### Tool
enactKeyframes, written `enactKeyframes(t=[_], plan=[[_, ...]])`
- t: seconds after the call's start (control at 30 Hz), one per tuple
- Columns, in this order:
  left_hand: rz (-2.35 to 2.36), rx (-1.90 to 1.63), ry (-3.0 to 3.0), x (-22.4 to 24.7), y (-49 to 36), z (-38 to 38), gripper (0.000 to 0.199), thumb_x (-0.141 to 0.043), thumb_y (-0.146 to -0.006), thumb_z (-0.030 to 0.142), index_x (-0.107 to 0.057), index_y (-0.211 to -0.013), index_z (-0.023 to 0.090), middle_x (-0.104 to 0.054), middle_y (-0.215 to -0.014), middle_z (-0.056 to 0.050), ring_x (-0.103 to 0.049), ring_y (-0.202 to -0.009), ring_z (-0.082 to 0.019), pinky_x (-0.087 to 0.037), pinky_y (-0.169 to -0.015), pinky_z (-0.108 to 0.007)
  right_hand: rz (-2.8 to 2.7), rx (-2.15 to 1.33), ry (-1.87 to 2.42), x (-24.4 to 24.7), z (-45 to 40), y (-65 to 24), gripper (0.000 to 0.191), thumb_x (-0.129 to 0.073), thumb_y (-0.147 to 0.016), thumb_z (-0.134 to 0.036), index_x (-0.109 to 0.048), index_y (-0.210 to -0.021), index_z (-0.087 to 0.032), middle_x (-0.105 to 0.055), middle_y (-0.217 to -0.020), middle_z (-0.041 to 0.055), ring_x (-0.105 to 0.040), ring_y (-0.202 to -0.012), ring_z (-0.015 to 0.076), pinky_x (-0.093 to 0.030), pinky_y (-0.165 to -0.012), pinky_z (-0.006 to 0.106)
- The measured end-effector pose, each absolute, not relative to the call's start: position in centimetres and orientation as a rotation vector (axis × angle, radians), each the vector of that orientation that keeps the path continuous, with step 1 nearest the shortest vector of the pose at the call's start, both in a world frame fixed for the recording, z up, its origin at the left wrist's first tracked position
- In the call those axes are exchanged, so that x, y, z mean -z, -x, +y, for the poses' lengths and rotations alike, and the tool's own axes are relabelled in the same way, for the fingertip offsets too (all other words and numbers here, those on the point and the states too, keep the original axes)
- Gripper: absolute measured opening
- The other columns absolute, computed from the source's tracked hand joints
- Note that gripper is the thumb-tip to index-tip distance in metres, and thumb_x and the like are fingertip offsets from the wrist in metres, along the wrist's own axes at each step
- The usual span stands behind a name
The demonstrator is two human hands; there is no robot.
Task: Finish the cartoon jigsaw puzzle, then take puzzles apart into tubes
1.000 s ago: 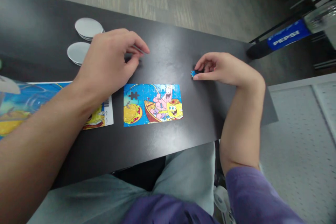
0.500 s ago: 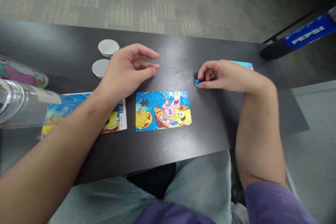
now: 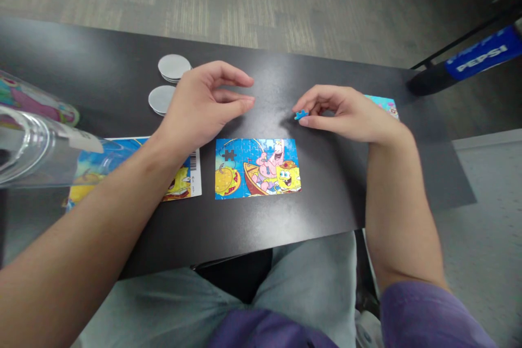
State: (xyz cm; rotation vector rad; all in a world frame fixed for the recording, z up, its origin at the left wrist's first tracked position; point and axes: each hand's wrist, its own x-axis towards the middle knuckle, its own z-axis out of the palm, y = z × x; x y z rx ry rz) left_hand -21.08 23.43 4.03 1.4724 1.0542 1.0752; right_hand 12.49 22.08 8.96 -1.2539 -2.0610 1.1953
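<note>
A blue puzzle piece point(image 3: 300, 115) is pinched between the thumb and fingers of my right hand point(image 3: 338, 111), just above the dark table. My left hand point(image 3: 212, 95) hovers with thumb and fingers apart and nothing between them, above and left of the puzzle. The puzzle point(image 3: 261, 174) lies flat, showing a yellow and a pink cartoon figure in a boat and a burger. One piece-shaped gap shows in its upper left. A printed picture sheet point(image 3: 197, 176) lies left of it, partly under my left forearm.
Two stacks of white discs point(image 3: 174, 67) stand behind my left hand. A clear plastic jar point(image 3: 49, 149) and a colourful tube point(image 3: 36, 100) are at the left. Behind my right wrist lies a light-blue card point(image 3: 383, 103); a Pepsi bottle point(image 3: 477, 60) is at the far right.
My right hand has moved left and slightly away from me with the blue piece in its pinch. My left hand has barely moved; the view has shifted a little.
</note>
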Motion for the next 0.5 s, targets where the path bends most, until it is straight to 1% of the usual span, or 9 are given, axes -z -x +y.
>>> enactKeyframes(t=[0.07,0.1,0.17,0.23,0.33,0.37,0.43,0.5], plan=[[1.071,-1.079,-1.48,-4.0,21.2,23.4,0.035,-0.106,-0.082,0.029,-0.087,-0.112,0.032,-0.095,-0.139,-0.003,-0.093,-0.104,-0.026,-0.082,-0.105,-0.049,-2.033,-1.171,1.199,-8.8,21.9,-11.4,0.029,-0.111,-0.097,-0.052,-0.097,-0.112,-0.032,-0.085,-0.095,0.0017,-0.073,-0.088,0.0227,-0.058,-0.081,0.04],[1.079,-1.082,-1.492,-4.0,21.2,23.5,0.034,-0.106,-0.083,0.03,-0.087,-0.112,0.032,-0.095,-0.138,-0.003,-0.093,-0.105,-0.026,-0.082,-0.106,-0.048,-2.016,-1.178,1.178,-8.6,21.8,-10.8,0.029,-0.11,-0.099,-0.054,-0.098,-0.112,-0.032,-0.086,-0.096,0.002,-0.074,-0.089,0.0228,-0.059,-0.082,0.04],[1.083,-1.098,-1.514,-4.1,21.2,23.5,0.028,-0.103,-0.087,0.031,-0.088,-0.11,0.032,-0.095,-0.134,-0.003,-0.093,-0.114,-0.027,-0.081,-0.114,-0.048,-1.98,-1.221,1.142,-8.3,21.5,-9.5,0.031,-0.108,-0.101,-0.058,-0.098,-0.112,-0.031,-0.088,-0.096,0.0026,-0.075,-0.089,0.0227,-0.061,-0.083,0.039],[1.085,-1.12,-1.514,-4.1,21.0,23.6,0.018,-0.098,-0.091,0.031,-0.087,-0.106,0.033,-0.095,-0.131,-0.003,-0.092,-0.126,-0.029,-0.078,-0.124,-0.05,-1.941,-1.278,1.114,-8.0,21.2,-8.3,0.034,-0.108,-0.103,-0.06,-0.098,-0.112,-0.029,-0.089,-0.094,0.002,-0.075,-0.087,0.0212,-0.061,-0.082,0.038],[1.075,-1.151,-1.49,-4.2,20.9,23.7,0.012,-0.093,-0.093,0.03,-0.087,-0.101,0.036,-0.095,-0.128,-0.002,-0.09,-0.134,-0.032,-0.073,-0.134,-0.059,-1.9,-1.351,1.054,-7.5,20.7,-6.7,0.037,-0.111,-0.101,-0.061,-0.097,-0.111,-0.028,-0.087,-0.089,-0.0006,-0.072,-0.079,0.0172,-0.062,-0.079,0.035],[1.068,-1.156,-1.483,-4.2,20.9,23.7,0.013,-0.095,-0.092,0.031,-0.087,-0.101,0.037,-0.095,-0.129,-0.001,-0.09,-0.134,-0.033,-0.072,-0.135,-0.063,-1.894,-1.367,1.052,-7.5,20.6,-6.3,0.038,-0.111,-0.101,-0.061,-0.097,-0.111,-0.027,-0.086,-0.088,-0.0008,-0.071,-0.078,0.0169,-0.062,-0.078,0.034],[1.069,-1.158,-1.479,-4.5,21.0,23.5,0.021,-0.103,-0.087,0.036,-0.087,-0.099,0.039,-0.094,-0.13,-0.001,-0.09,-0.126,-0.037,-0.074,-0.131,-0.072,-1.891,-1.391,1.065,-7.4,20.2,-5.6,0.041,-0.109,-0.102,-0.065,-0.096,-0.112,-0.027,-0.086,-0.089,0.0003,-0.073,-0.079,0.0182,-0.063,-0.078,0.035],[1.092,-1.164,-1.492,-4.9,21.1,23.2,0.032,-0.111,-0.079,0.039,-0.086,-0.099,0.038,-0.094,-0.131,-0.001,-0.089,-0.115,-0.038,-0.076,-0.122,-0.075,-1.887,-1.41,1.103,-7.6,19.9,-5.0,0.041,-0.108,-0.103,-0.066,-0.096,-0.115,-0.028,-0.088,-0.093,0.0013,-0.076,-0.084,0.0206,-0.065,-0.079,0.037]])
